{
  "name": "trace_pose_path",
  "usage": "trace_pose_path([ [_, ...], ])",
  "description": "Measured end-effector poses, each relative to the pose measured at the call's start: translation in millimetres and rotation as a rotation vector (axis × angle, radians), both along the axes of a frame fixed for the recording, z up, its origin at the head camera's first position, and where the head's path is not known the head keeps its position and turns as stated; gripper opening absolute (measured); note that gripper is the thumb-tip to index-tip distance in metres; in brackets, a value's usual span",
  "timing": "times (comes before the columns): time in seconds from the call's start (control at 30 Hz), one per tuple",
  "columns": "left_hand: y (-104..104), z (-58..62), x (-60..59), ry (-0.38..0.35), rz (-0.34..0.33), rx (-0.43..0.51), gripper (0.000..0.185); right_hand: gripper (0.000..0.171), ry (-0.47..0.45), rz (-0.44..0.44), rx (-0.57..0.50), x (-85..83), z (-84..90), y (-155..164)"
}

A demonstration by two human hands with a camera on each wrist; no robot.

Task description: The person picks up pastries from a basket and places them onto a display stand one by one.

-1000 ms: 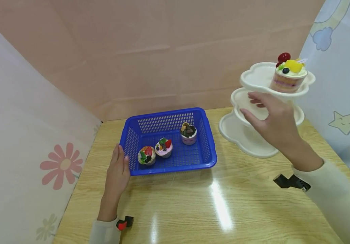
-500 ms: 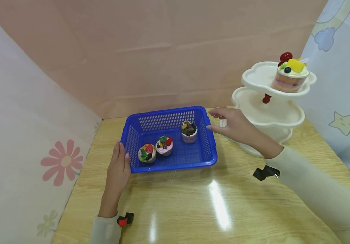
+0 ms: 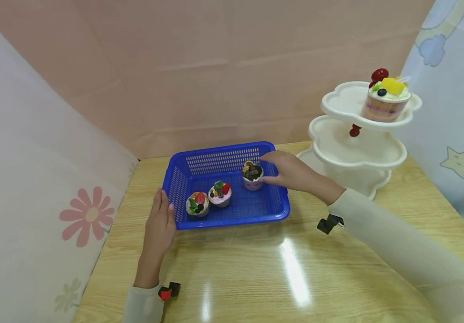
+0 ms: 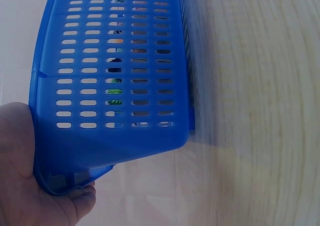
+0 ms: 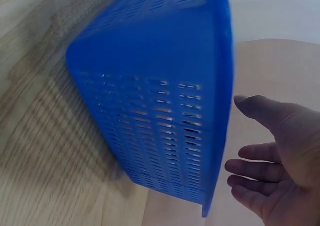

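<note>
In the head view, my left hand (image 3: 160, 226) holds the front left corner of a blue plastic basket (image 3: 232, 223); the left wrist view has the rim between thumb and fingers. My right hand (image 3: 286, 170) reaches over the basket's right side, thumb and fingers spread apart. Its fingertips are right beside a cupcake with dark chocolate topping (image 3: 252, 181), with nothing in the grasp. A strawberry cupcake with green leaves (image 3: 197, 205) and a pink-cream cupcake (image 3: 220, 195) sit side by side at the basket's left. In the right wrist view, the basket wall hides the cupcakes.
A white three-tier stand (image 3: 357, 152) with scalloped plates stands at the back right. Its top plate carries a large fruit-topped cup cake (image 3: 386, 101). Red round pieces (image 3: 354, 131) show below that plate. Fabric walls enclose the wooden table (image 3: 248, 278).
My right hand has swung left from the stand to over the basket, beside the chocolate cupcake. The left hand keeps its hold on the basket corner.
</note>
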State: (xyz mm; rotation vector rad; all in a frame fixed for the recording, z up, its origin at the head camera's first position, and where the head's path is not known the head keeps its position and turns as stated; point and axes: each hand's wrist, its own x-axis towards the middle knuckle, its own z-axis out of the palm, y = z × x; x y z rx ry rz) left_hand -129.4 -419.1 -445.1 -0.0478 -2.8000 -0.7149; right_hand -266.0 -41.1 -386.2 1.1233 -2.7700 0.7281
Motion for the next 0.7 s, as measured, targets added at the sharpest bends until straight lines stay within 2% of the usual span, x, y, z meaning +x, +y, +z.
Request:
trace_pose_path([
  [0.27,0,0.8,0.9,-0.016,0.009,0.0,0.06,0.069,0.048,0.0,0.155,-10.0,-6.4,-17],
  [0.4,0,1.2,1.9,-0.023,0.015,-0.001,0.061,0.06,0.068,-0.017,0.188,-11.7,-8.9,-27],
  [0.57,0,0.5,1.6,-0.027,0.02,0.002,0.06,0.049,0.033,-0.035,0.181,-15.3,-11.4,-38],
  [0.7,1,0.5,1.0,-0.03,0.021,0.003,0.06,0.044,-0.035,-0.05,0.157,-19.7,-13.5,-42],
])
